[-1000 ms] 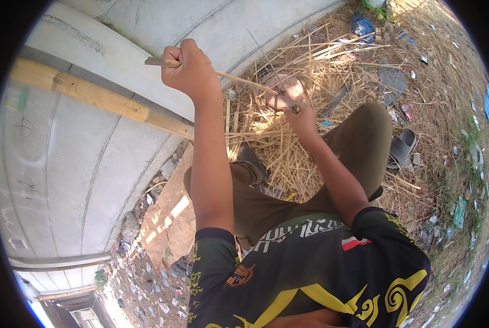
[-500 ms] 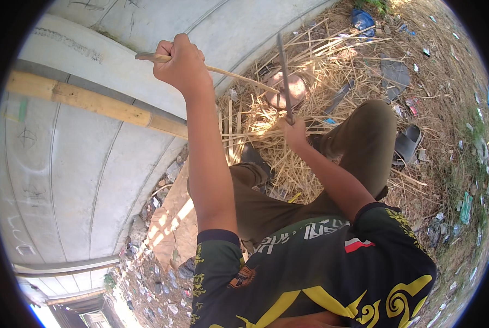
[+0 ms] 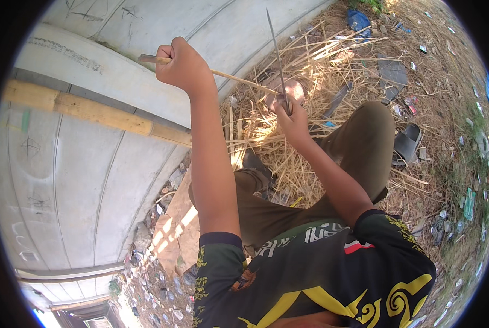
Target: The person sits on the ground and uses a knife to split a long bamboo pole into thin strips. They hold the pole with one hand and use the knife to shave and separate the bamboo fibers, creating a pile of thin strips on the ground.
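My left hand [image 3: 185,66] is closed around a thin bamboo strip [image 3: 236,78], raised out to the left. The strip's flat, wider end pokes out past the fist, and its long part slopes down to the right. My right hand [image 3: 294,124] grips a long-bladed knife [image 3: 277,54] by its handle, the narrow dark blade pointing up and away from me. The strip's far end meets the knife near the base of the blade. Just beyond the right hand is a round stump-like block [image 3: 296,92], partly hidden by the hand and knife.
Pale bamboo strips [image 3: 285,164] litter the ground around my feet. A grey wall [image 3: 86,180] with a horizontal bamboo pole [image 3: 102,113] stands on the left. Right of my bent knee lies a dark sandal [image 3: 406,145]. A blue plastic piece [image 3: 359,22] lies farther off.
My right hand has moved slightly away from me with the knife, whose tip now leans farther left. My left hand and its strip have barely shifted.
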A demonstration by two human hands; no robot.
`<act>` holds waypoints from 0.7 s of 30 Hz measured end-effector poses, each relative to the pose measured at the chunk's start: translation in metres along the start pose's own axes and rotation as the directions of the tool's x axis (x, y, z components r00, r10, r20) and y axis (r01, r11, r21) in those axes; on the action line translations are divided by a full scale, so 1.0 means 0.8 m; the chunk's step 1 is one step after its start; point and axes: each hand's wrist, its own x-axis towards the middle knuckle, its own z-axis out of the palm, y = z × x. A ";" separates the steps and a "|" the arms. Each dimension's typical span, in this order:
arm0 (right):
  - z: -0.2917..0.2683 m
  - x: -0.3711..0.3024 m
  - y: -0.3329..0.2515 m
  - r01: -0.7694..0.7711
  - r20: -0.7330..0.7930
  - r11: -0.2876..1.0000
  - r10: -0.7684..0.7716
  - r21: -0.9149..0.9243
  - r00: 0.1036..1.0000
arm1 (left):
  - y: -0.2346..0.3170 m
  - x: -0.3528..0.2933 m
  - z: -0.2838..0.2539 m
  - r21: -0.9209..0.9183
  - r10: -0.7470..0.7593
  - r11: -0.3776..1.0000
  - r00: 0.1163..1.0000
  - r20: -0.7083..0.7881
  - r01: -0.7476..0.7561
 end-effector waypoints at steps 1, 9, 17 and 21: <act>0.004 0.005 -0.014 -0.020 -0.004 0.996 0.020 0.086 1.000 | -0.001 0.000 0.002 0.013 0.011 1.000 1.000 -0.015 -0.011; -0.011 0.018 0.106 -0.306 0.105 0.867 0.373 -0.393 0.922 | -0.002 -0.002 0.043 0.110 0.075 0.991 0.997 -0.033 -0.071; -0.012 0.032 0.017 -0.258 0.167 0.766 0.428 -0.589 0.888 | -0.014 0.017 0.047 0.091 0.094 0.991 0.996 -0.006 -0.094; 0.001 0.015 -0.046 -0.044 0.118 0.969 0.074 -0.243 0.990 | -0.020 0.014 0.055 0.072 0.106 0.992 0.994 0.016 -0.107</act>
